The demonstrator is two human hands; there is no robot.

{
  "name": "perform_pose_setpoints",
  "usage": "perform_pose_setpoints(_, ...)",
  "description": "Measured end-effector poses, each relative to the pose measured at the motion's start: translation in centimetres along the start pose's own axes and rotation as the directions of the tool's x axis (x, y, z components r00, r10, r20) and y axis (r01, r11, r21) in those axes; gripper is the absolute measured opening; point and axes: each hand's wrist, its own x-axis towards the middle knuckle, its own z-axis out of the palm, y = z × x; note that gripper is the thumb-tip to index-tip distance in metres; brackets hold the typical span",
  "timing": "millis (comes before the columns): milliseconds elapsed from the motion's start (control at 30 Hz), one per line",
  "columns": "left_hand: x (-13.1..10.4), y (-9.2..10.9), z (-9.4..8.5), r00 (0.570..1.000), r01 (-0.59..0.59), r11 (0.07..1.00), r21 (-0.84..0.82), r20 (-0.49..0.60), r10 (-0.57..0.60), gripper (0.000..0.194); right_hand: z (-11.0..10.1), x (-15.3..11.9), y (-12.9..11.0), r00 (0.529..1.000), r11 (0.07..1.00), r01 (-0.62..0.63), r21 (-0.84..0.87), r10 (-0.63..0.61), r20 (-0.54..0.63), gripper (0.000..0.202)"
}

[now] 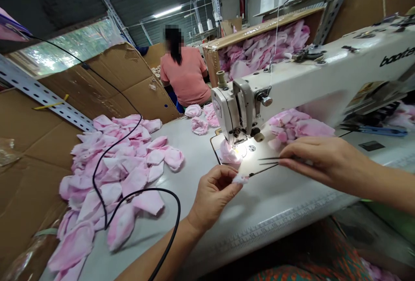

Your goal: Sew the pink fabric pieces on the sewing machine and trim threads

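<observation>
My left hand pinches a small white and pink fabric piece just in front of the needle plate. In my right hand is a pair of tweezers, its two points slightly apart and aimed left toward that fabric. Between them and the machine head stands the lit metal plate of the sewing machine. Under the needle area lies a pale pink fabric piece; whether the presser foot touches it I cannot tell.
A heap of pink fabric pieces covers the table's left, crossed by a black cable. More pink fabric lies behind my right hand, near blue-handled snips. A person sits beyond the cardboard.
</observation>
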Motion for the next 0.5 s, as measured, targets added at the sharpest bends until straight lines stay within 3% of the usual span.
perform_pose_setpoints(100,0.0,0.1,0.2,0.999,-0.031,0.999,0.005,0.006,0.031,0.015,-0.4,0.4,-2.4,0.997,0.992,0.059,0.109,-0.065,0.047,0.021)
perform_pose_setpoints(200,-0.2,0.2,0.3,0.993,-0.118,0.986,0.115,0.004,0.119,0.011,0.0,0.5,-3.8,0.996,0.986,0.052,0.16,-0.063,0.065,0.019)
perform_pose_setpoints(333,-0.6,0.1,0.3,0.961,-0.271,0.925,0.266,0.018,0.276,0.004,0.6,0.5,-3.9,0.995,0.982,0.038,0.187,-0.055,0.087,0.018)
perform_pose_setpoints(500,-0.8,0.0,0.1,0.897,-0.423,0.809,0.409,0.061,0.438,0.015,1.2,0.6,-3.9,0.995,0.98,0.005,0.198,-0.026,0.1,0.019)
